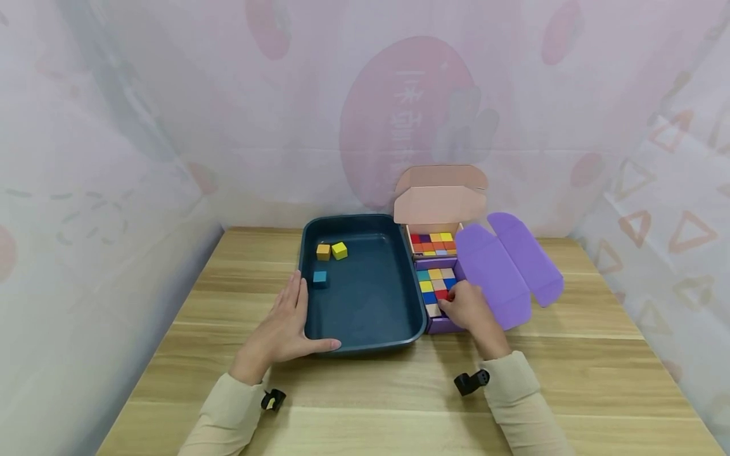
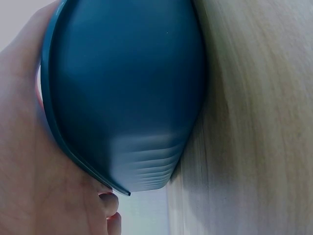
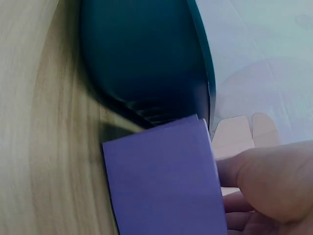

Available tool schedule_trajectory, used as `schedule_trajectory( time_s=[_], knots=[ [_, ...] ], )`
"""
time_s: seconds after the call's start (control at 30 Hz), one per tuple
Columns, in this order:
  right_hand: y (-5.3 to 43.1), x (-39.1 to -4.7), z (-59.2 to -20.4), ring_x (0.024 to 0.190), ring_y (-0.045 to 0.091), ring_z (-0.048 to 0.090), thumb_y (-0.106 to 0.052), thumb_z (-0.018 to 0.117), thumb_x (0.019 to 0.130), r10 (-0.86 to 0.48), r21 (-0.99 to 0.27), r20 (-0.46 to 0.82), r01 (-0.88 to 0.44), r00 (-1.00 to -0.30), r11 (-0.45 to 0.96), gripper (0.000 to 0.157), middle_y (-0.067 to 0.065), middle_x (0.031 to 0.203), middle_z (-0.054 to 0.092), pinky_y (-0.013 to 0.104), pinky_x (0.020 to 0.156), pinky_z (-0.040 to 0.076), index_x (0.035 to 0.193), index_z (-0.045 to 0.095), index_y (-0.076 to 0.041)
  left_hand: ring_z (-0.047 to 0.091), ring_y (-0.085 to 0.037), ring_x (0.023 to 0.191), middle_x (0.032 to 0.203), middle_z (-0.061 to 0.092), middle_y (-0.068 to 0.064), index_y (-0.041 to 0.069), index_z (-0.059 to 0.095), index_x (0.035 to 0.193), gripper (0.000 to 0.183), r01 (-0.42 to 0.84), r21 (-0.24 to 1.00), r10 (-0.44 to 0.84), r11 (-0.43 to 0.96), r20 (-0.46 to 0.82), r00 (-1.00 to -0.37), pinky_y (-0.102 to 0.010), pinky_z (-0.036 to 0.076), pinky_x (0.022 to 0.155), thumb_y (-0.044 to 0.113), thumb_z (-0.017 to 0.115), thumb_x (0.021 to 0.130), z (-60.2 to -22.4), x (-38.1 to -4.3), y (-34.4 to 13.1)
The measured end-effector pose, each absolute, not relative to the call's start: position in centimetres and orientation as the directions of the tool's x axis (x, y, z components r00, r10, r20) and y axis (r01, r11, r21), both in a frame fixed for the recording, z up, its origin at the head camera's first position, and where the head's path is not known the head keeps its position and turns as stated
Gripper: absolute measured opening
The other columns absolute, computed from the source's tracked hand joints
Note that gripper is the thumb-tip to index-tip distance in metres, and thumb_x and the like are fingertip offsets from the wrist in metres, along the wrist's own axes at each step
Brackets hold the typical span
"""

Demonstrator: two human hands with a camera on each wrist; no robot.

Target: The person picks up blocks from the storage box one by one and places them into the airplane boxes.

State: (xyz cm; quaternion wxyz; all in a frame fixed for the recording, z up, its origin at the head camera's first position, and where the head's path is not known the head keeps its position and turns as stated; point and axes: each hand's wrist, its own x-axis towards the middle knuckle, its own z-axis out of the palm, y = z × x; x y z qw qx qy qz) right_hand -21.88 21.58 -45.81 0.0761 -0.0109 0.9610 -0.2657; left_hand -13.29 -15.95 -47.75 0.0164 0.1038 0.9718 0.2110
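Observation:
My left hand (image 1: 285, 329) rests on the rim at the front left corner of a dark teal tray (image 1: 365, 347), its fingers straight along the left side and its thumb along the front edge. Inside the tray lie an orange block (image 1: 323, 252), a yellow block (image 1: 339, 251) and a blue block (image 1: 320, 278). My right hand (image 1: 470, 307) reaches into a purple box (image 1: 445, 325) of colored cube blocks, thumb and fingers bent down beside a red block (image 1: 441, 294). Its fingertips are partly hidden, so whether they pinch a block does not show. The purple box wall (image 3: 164, 181) hides them in the right wrist view.
Behind the purple box stands a pink box (image 1: 435, 228) with its lid raised, holding several blocks. The purple lid (image 1: 502, 272) folds out to the right. All stand on a wooden table (image 1: 365, 405) in front of a patterned cloth backdrop (image 1: 285, 126).

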Motion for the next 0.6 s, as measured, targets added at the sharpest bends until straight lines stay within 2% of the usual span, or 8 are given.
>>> schedule_trajectory(
  time_s=[0.13,0.3,0.37,0.47,0.53,0.6],
  knots=[
    [22.0,-21.7,-45.1,0.080,0.026,0.062,-0.023,0.075,0.099,-0.056,-0.503,-0.121,0.013,-0.991,0.864,0.033,0.018,0.097,0.073,0.031,0.066,0.054,0.111,0.076,0.008,0.000,-0.041,0.166,0.178,-0.009,-0.022,-0.006,0.004,0.167,0.150,0.193,0.418,0.210,0.888,0.005,-0.978,-0.061,0.013,0.134,0.091,0.068,0.072,-47.9,-13.3,-15.8],
    [21.6,-21.8,-43.4,0.067,0.022,0.055,-0.020,0.075,0.098,-0.093,-0.511,-0.014,-0.072,-0.996,0.857,0.031,0.015,0.079,0.065,0.029,0.057,0.046,0.107,0.074,0.009,0.001,-0.041,0.167,0.178,-0.010,-0.021,-0.006,0.003,0.167,0.150,0.193,0.419,0.209,0.887,0.010,-0.978,-0.061,0.013,0.134,0.091,0.068,0.072,-48.0,-13.3,-15.8],
    [21.0,-21.9,-42.5,0.068,0.024,0.059,-0.019,0.075,0.097,-0.121,-0.513,0.028,-0.119,-0.992,0.850,0.030,0.018,0.081,0.068,0.031,0.058,0.053,0.107,0.075,0.009,0.001,-0.040,0.167,0.178,-0.010,-0.021,-0.006,0.003,0.167,0.150,0.193,0.418,0.207,0.888,0.012,-0.978,-0.061,0.013,0.134,0.090,0.069,0.072,-47.9,-13.4,-15.9],
    [19.7,-22.0,-40.8,0.085,0.031,0.073,-0.019,0.074,0.097,-0.180,-0.504,0.063,-0.187,-0.982,0.843,0.033,0.023,0.102,0.078,0.044,0.077,0.066,0.117,0.076,0.007,0.001,-0.040,0.167,0.178,-0.010,-0.021,-0.006,0.003,0.167,0.150,0.192,0.417,0.206,0.888,0.011,-0.978,-0.061,0.013,0.134,0.091,0.068,0.072,-47.9,-13.4,-16.0],
    [18.5,-22.1,-39.8,0.101,0.036,0.076,-0.020,0.073,0.098,-0.228,-0.505,0.060,-0.227,-0.972,0.833,0.036,0.024,0.116,0.077,0.051,0.090,0.065,0.123,0.075,0.006,0.000,-0.040,0.167,0.178,-0.010,-0.021,-0.006,0.003,0.167,0.150,0.192,0.419,0.207,0.888,0.010,-0.978,-0.061,0.013,0.134,0.091,0.069,0.072,-47.8,-13.4,-16.0],
    [17.3,-22.4,-39.0,0.108,0.037,0.076,-0.021,0.074,0.099,-0.281,-0.516,0.045,-0.263,-0.959,0.815,0.038,0.023,0.121,0.077,0.051,0.094,0.064,0.126,0.073,0.005,0.000,-0.040,0.167,0.178,-0.010,-0.021,-0.006,0.003,0.167,0.150,0.190,0.418,0.207,0.888,0.005,-0.978,-0.061,0.013,0.134,0.091,0.068,0.072,-47.8,-13.4,-16.0]
  ],
)
